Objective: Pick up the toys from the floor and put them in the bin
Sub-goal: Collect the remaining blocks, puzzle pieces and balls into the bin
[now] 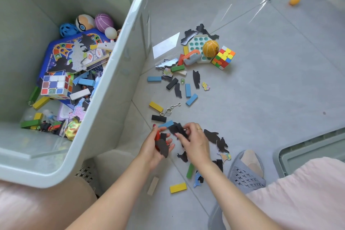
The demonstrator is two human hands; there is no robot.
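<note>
Head view: the left hand [155, 145] clasps a stack of dark flat pieces [162, 146] with a red block, fingers curled round them; the right hand [194, 143] pinches further black pieces [178, 129] just above the floor [261, 99]. Blocks, a colour cube [223, 57] and an orange ball [210, 48] lie scattered beyond. The bin [104, 99], left, holds toys already.
</note>
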